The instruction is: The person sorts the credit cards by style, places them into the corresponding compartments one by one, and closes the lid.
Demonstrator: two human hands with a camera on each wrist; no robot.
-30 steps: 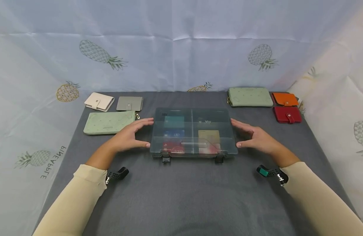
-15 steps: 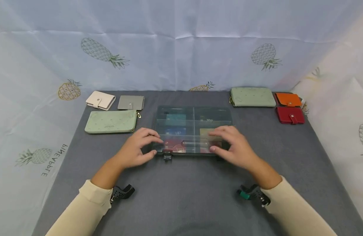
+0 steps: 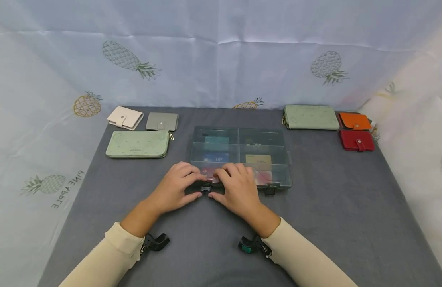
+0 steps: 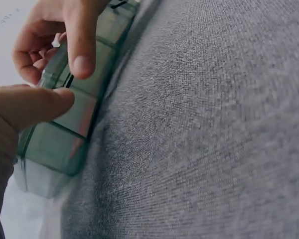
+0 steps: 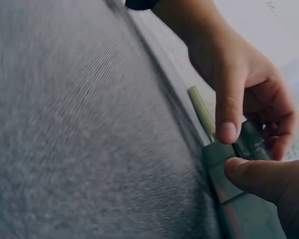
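A translucent dark-green compartment box (image 3: 262,137) lies with its lid down on the grey cloth. Cards show through the lid, among them a gold card (image 3: 258,160) and a blue VIP card (image 3: 216,157). My left hand (image 3: 172,187) and right hand (image 3: 239,189) meet at its left front latch (image 3: 206,189). Each hand grips the front edge, fingers bent over the lid and thumb against the front. Both thumbs flank the latch in the wrist views. The right front latch (image 3: 270,191) is untouched. My right hand covers part of the lid.
On the left lie a cream wallet (image 3: 125,117), a grey wallet (image 3: 162,121) and a long green wallet (image 3: 137,144). Another green wallet (image 3: 310,117), an orange wallet (image 3: 355,121) and a red wallet (image 3: 357,140) lie at the right. A pineapple-print curtain (image 3: 192,71) hangs behind.
Both hands have left the box's two sides. My right hand has swept left across the lid, and my left hand has come forward and inward to the left latch.
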